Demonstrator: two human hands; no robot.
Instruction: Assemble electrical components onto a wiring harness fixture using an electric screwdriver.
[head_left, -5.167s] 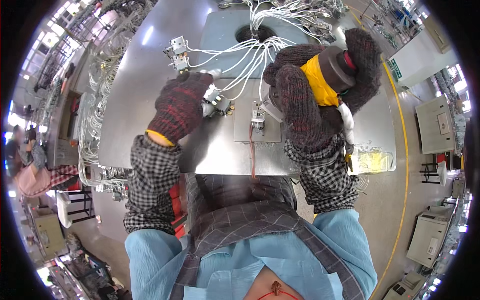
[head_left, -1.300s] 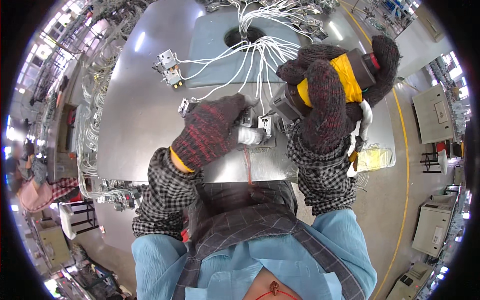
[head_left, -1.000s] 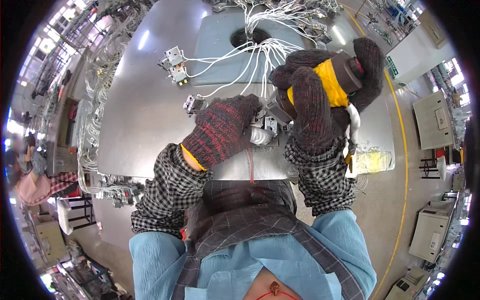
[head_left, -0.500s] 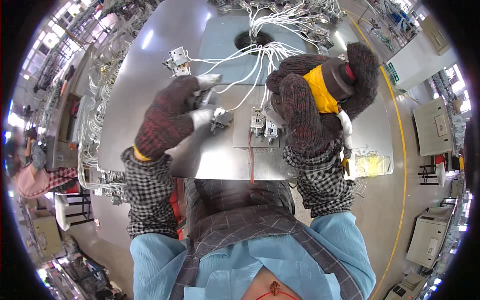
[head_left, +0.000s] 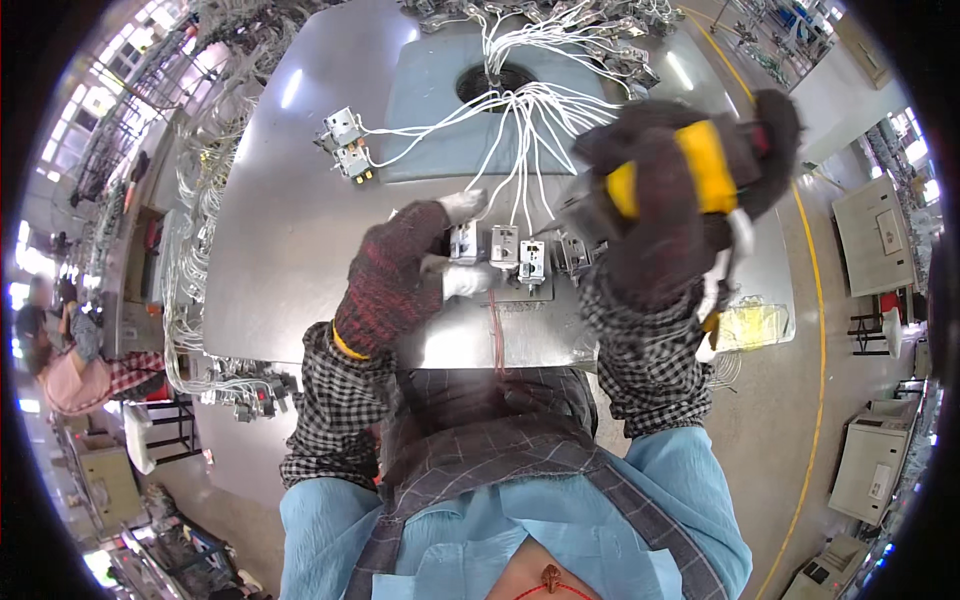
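My left hand (head_left: 395, 270), in a dark knitted glove with white fingertips, is closed around a small metal terminal unit (head_left: 464, 243) at the middle of the metal table. Beside it two similar units (head_left: 504, 246) stand on a flat plate, and another unit (head_left: 574, 254) sits at their right, partly behind the tool. White cables run from the units. My right hand (head_left: 660, 235), in a dark glove, grips a black power tool with yellow bands (head_left: 706, 165). It is smeared by motion; its front end points left toward the units, and its exact kind is unclear.
Many white cables (head_left: 540, 105) fan out from a round dark hole in a grey-blue panel (head_left: 420, 80). A pair of wired units (head_left: 345, 140) lies at the left. Cable bundles (head_left: 195, 230) hang along the left edge. A person (head_left: 85, 355) sits at far left.
My left hand has moved right with its unit, up to the row on the plate. My right hand and the tool have shifted right, and a unit now shows beside the tool's front end.
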